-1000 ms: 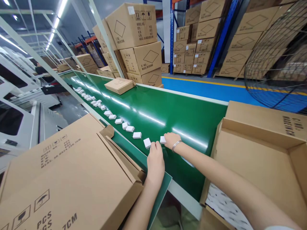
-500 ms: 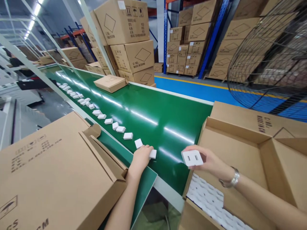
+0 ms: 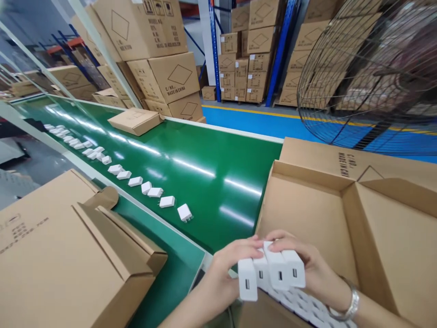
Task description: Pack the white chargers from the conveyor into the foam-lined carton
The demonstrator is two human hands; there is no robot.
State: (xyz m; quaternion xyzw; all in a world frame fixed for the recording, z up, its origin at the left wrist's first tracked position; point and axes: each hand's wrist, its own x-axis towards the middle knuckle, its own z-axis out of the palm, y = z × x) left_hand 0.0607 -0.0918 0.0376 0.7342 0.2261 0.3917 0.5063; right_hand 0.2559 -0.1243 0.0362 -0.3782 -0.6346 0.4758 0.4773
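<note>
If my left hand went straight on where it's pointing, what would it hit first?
Past the white adapters your left hand helps hold, your right hand looks first in line, though depth there is unclear.

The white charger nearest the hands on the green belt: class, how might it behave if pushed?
The charger would probably slide, not roll, given its flat sides. Its smooth-looking casing may slip on the glossy belt. The thin prongs could catch or bend.

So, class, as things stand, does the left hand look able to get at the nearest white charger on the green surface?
Probably not without letting go: the left hand holds chargers alongside the right hand. Otherwise the way looks free: nothing visible blocks the nearest charger.
</note>
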